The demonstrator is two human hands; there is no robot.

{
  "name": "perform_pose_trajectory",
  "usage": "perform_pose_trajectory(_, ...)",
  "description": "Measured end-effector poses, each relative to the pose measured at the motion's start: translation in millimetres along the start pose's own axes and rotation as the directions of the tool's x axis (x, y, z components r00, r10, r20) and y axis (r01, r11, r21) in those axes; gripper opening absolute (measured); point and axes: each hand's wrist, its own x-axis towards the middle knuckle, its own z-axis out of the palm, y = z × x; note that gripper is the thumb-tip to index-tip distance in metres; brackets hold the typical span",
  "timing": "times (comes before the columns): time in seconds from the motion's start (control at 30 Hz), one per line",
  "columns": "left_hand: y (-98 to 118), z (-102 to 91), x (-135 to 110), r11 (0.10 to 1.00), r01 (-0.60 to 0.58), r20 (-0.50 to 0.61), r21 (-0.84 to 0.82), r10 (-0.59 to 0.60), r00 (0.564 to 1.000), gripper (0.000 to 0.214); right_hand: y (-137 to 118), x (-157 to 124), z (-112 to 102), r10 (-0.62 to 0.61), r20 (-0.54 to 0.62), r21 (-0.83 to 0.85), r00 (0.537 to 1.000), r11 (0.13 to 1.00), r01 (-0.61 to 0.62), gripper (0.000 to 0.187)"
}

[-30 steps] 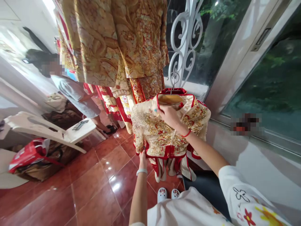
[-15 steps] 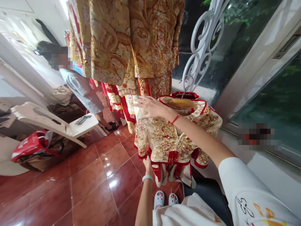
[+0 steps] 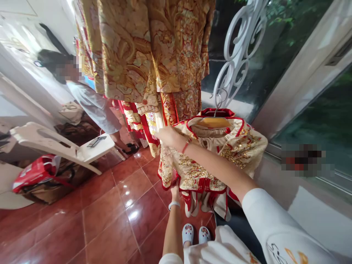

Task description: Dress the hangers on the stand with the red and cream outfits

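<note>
A cream jacket [image 3: 236,146] with gold and red embroidery hangs on a wooden hanger [image 3: 214,122] hooked to a white scrolled metal frame [image 3: 233,55]. My left hand [image 3: 175,191] grips the jacket's red-trimmed lower hem from below. My right hand [image 3: 168,136] reaches across to the jacket's left sleeve and is closed on the fabric at the shoulder. A red cord circles that wrist, a white band the left one.
Larger gold embroidered robes [image 3: 143,47] hang close above and left. Another person [image 3: 88,102] bends over beyond them. A white plastic chair [image 3: 60,145] with a phone and a red bag [image 3: 35,172] stand left on the red tiled floor [image 3: 110,220]. Glass doors [image 3: 316,110] run along the right.
My right hand left the collar by the hanger, swept left over the jacket, and now holds its left sleeve. The left hand stays on the hem.
</note>
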Motion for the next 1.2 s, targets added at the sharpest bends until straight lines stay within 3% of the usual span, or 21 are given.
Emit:
perform_pose_trajectory(0.1, 2, -4.7, -8, 0.996, -0.031, -0.079, 0.087, 0.038, 0.996, 0.022, 10, -94, 14, -0.256, -0.260, 0.138, 0.931, 0.945, 0.298, 0.032)
perform_pose_trajectory(0.17, 2, -14.3, -24, 0.990, -0.044, -0.146, 0.136, 0.064, 0.987, 0.023, 36, -170, 23, -0.065, -0.394, 0.272, 0.917, 0.945, 0.184, 0.032)
perform_pose_trajectory(0.2, 2, -18.9, -34, 0.985, -0.057, -0.200, 0.163, 0.090, 0.976, 0.023, 56, -207, 29, 0.134, -0.485, 0.347, 0.864, 0.936, 0.049, 0.029)
perform_pose_trajectory(0.23, 4, -21.9, -46, 0.976, -0.088, -0.261, 0.198, 0.139, 0.955, 0.021, 78, -241, 36, 0.353, -0.578, 0.440, 0.736, 0.894, -0.083, 0.026)
perform_pose_trajectory(0.27, 9, -21.9, -58, 0.959, -0.140, -0.301, 0.245, 0.213, 0.930, 0.019, 101, -271, 46, 0.545, -0.630, 0.549, 0.553, 0.816, -0.179, 0.027)
perform_pose_trajectory(0.3, 17, -17.6, -71, 0.928, -0.218, -0.295, 0.302, 0.308, 0.904, 0.017, 124, -297, 58, 0.693, -0.646, 0.662, 0.320, 0.717, -0.216, 0.030)
perform_pose_trajectory(0.33, 29, -8.3, -84, 0.872, -0.328, -0.226, 0.363, 0.424, 0.877, 0.015, 144, -317, 72, 0.794, -0.586, 0.766, 0.159, 0.607, -0.210, 0.035)
perform_pose_trajectory(0.37, 45, 6.5, -97, 0.789, -0.464, -0.061, 0.403, 0.529, 0.846, 0.014, 161, -332, 87, 0.872, -0.467, 0.854, 0.146, 0.487, -0.182, 0.039)
perform_pose_trajectory(0.4, 64, 26.6, -109, 0.682, -0.615, 0.169, 0.396, 0.605, 0.778, 0.015, 173, -341, 103, 0.926, -0.321, 0.925, 0.197, 0.351, -0.143, 0.042)
perform_pose_trajectory(0.43, 87, 51.2, -121, 0.537, -0.769, 0.421, 0.346, 0.643, 0.639, 0.015, 180, -346, 117, 0.945, -0.187, 0.965, 0.269, 0.228, -0.129, 0.046)
perform_pose_trajectory(0.5, 139, 109.5, -139, 0.226, -0.959, 0.767, 0.171, 0.580, 0.273, 0.015, 184, -347, 138, 0.932, -0.030, 0.988, 0.361, 0.081, -0.129, 0.051)
perform_pose_trajectory(0.53, 165, 140.5, -146, 0.087, -0.993, 0.831, 0.076, 0.545, 0.112, 0.019, 183, -344, 142, 0.927, -0.005, 0.990, 0.374, 0.059, -0.132, 0.052)
perform_pose_trajectory(0.57, 189, 170.8, -151, -0.040, -0.999, 0.854, 0.011, 0.520, -0.011, 0.024, 183, -342, 141, 0.930, -0.007, 0.989, 0.367, 0.061, -0.135, 0.054)
perform_pose_trajectory(0.67, 240, 244.5, -158, -0.301, -0.952, 0.871, -0.063, 0.449, -0.199, 0.045, 189, -340, 115, 0.940, -0.084, 0.972, 0.330, 0.151, -0.181, 0.055)
perform_pose_trajectory(0.73, 255, 271.5, -157, -0.374, -0.923, 0.901, -0.093, 0.362, -0.238, 0.044, 198, -347, 92, 0.927, -0.221, 0.926, 0.304, 0.297, -0.231, 0.050)
perform_pose_trajectory(0.83, 258, 281.2, -152, -0.390, -0.917, 0.925, -0.082, 0.312, -0.216, 0.036, 201, -364, 76, 0.876, -0.412, 0.842, 0.249, 0.471, -0.264, 0.038)
perform_pose_trajectory(0.9, 258, 278.3, -150, -0.367, -0.925, 0.929, -0.094, 0.302, -0.214, 0.033, 193, -373, 82, 0.902, -0.377, 0.866, 0.211, 0.424, -0.267, 0.040)
perform_pose_trajectory(1.0, 261, 275.7, -148, -0.316, -0.942, 0.933, -0.117, 0.290, -0.213, 0.035, 182, -376, 91, 0.929, -0.272, 0.918, 0.251, 0.329, -0.221, 0.047)
perform_pose_trajectory(1.07, 265, 275.8, -148, -0.280, -0.949, 0.936, -0.141, 0.275, -0.220, 0.038, 187, -369, 84, 0.889, -0.298, 0.921, 0.349, 0.363, -0.139, 0.049)
perform_pose_trajectory(1.1, 267, 275.4, -148, -0.263, -0.951, 0.936, -0.162, 0.265, -0.233, 0.038, 193, -364, 76, 0.850, -0.306, 0.916, 0.429, 0.386, -0.110, 0.048)
perform_pose_trajectory(1.2, 270, 269.7, -150, -0.260, -0.946, 0.925, -0.195, 0.271, -0.265, 0.041, 224, -342, 45, 0.639, -0.174, 0.891, 0.749, 0.426, -0.157, 0.046)
